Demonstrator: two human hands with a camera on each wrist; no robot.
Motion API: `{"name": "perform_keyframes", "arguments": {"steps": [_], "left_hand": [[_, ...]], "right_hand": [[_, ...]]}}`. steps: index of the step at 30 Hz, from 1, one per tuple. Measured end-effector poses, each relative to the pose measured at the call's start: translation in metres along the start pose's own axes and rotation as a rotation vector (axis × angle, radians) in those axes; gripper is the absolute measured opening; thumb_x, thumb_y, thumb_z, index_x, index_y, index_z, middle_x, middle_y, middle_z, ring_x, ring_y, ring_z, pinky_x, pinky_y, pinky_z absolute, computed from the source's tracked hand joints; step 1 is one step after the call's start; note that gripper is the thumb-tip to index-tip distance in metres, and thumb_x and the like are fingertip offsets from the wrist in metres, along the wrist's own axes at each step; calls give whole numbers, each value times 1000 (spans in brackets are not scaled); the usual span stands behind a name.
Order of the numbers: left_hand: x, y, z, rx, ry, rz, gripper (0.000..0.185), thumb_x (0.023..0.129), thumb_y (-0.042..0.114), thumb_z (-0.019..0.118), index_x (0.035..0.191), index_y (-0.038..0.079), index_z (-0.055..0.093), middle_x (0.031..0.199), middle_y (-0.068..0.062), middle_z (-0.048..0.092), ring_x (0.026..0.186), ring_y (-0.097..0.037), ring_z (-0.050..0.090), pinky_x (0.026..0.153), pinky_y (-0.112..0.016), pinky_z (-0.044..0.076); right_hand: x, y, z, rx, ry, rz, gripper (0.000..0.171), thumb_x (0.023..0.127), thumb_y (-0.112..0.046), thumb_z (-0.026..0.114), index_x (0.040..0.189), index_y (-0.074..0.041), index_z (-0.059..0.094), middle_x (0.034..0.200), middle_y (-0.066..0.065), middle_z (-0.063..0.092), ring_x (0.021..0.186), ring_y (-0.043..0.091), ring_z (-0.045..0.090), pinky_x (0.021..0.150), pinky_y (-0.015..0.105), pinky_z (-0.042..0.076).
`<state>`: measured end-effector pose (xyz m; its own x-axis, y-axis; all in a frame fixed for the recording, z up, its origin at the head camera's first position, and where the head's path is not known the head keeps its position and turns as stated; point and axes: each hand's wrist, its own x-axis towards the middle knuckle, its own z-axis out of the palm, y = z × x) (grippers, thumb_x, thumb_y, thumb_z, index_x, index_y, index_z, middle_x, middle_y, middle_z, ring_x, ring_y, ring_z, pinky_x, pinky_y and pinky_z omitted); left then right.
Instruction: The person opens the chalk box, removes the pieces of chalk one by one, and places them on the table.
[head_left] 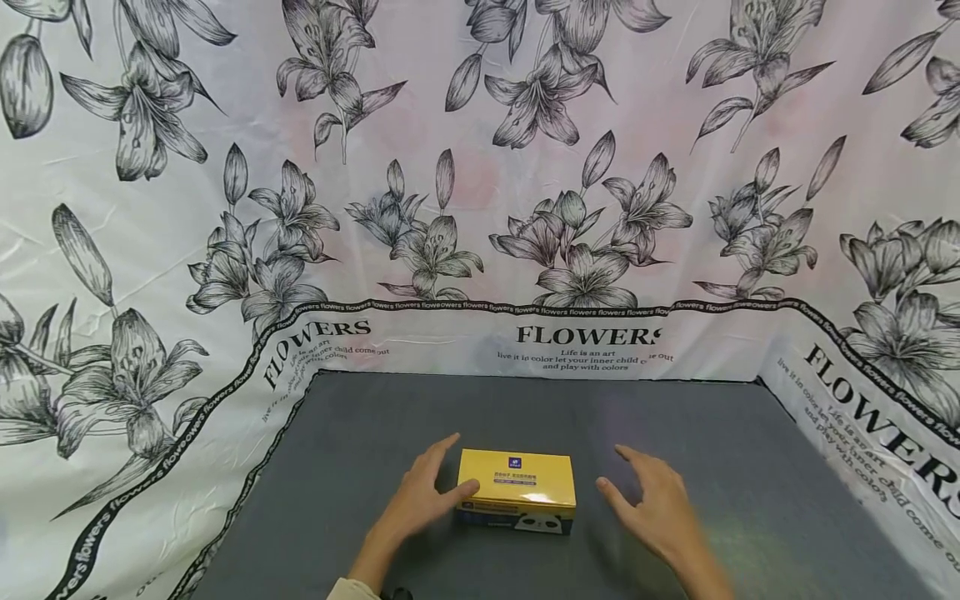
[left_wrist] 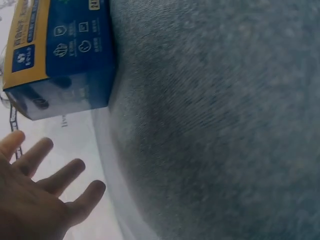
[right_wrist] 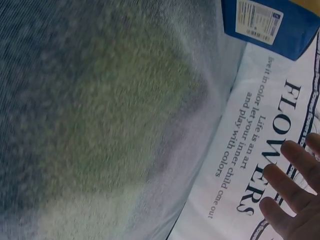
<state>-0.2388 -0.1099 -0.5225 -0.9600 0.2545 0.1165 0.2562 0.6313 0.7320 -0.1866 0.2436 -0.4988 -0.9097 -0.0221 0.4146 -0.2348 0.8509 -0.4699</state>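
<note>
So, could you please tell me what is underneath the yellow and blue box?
The box rests on the grey mat, which shows all around it. Anything directly beneath the box is covered. Its contents are hidden too.

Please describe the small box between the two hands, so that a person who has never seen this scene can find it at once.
Look at the dark grey mat framed by white cloth with black lilies. Near its front edge, between the left hand and right hand, lies the box. It is the only object on the mat: yellow top, blue sides.
</note>
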Motion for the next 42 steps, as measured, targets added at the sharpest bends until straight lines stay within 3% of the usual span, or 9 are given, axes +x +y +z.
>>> {"name": "perform_keyframes", "arguments": {"steps": [6,10,17,30,37,42], "left_hand": [[-1,-4,8,-78,-65,-46,110,69,64,84,160,40,27,166,-5,35,151,-39,34,110,-78,26],[1,-9,13,-109,-99,-38,118,65,60,89,160,45,20,167,-4,33,152,-39,33,109,-82,19],[4,-13,19,-110,-101,13,121,67,53,91,163,24,23,158,-10,46,145,-39,43,109,-80,18],[7,-15,18,-148,-114,-37,115,66,47,93,160,20,32,141,-11,62,134,-35,55,111,-79,16],[6,-14,18,-184,-122,-40,112,67,43,94,158,17,34,145,-10,59,135,-34,55,110,-79,15],[5,-14,18,-196,-121,-42,110,68,38,95,157,15,35,150,-11,54,136,-36,54,109,-77,23]], "right_hand": [[1,-11,10,11,-64,-36,66,89,-45,76,143,-11,59,138,16,63,128,45,56,102,71,39],[4,-20,17,9,-80,-104,69,85,-44,80,142,-11,59,139,16,63,130,44,55,102,70,41],[9,-35,27,-13,-97,-200,69,84,-45,80,140,-10,61,140,15,64,130,43,57,102,67,43],[14,-41,44,-69,-97,-264,69,81,-47,81,136,-9,64,141,16,63,130,40,58,105,62,45],[15,-42,48,-86,-139,-245,65,84,-50,78,134,-10,66,142,14,63,132,38,56,106,61,44],[17,-44,48,-95,-178,-233,66,84,-51,77,135,-10,65,143,13,62,135,37,54,109,59,42]]}}
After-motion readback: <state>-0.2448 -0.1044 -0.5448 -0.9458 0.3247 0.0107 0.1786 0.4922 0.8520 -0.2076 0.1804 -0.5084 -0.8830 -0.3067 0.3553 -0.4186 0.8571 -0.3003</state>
